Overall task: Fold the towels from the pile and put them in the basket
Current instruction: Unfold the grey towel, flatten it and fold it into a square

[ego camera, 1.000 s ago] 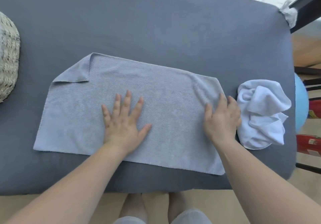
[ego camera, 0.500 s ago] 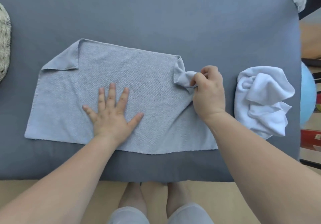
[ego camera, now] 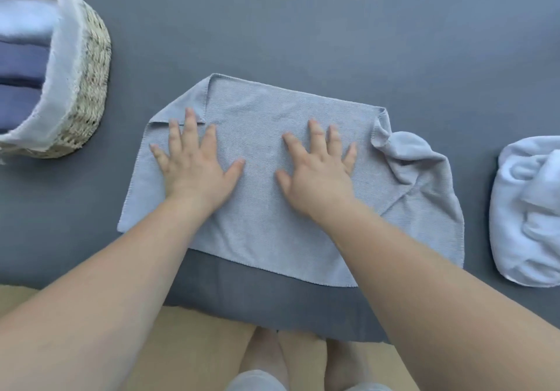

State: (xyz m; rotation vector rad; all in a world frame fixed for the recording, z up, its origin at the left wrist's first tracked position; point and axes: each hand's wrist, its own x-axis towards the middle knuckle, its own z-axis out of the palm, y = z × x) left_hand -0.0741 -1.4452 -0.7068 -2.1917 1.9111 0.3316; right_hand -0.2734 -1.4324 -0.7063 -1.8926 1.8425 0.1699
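Observation:
A light grey towel (ego camera: 266, 136) lies folded over on the dark grey table (ego camera: 303, 26). Its right fold edge is bunched and its far left corner is turned in. My left hand (ego camera: 194, 166) presses flat on the towel's left part, fingers spread. My right hand (ego camera: 318, 172) presses flat on its middle right, fingers spread too. A crumpled white towel (ego camera: 527, 214) sits at the right edge. The woven basket (ego camera: 91, 81) with a white liner stands at the far left and holds folded blue and white towels (ego camera: 21, 66).
The table's near edge (ego camera: 272, 308) runs across the lower part of the view, with tan floor and my feet below it. Bare grey tabletop stretches behind the towel and between the towel and the basket.
My right hand carried the towel's right end over to the left, let it go and now lies flat on it. The view shifted left, bringing the basket in.

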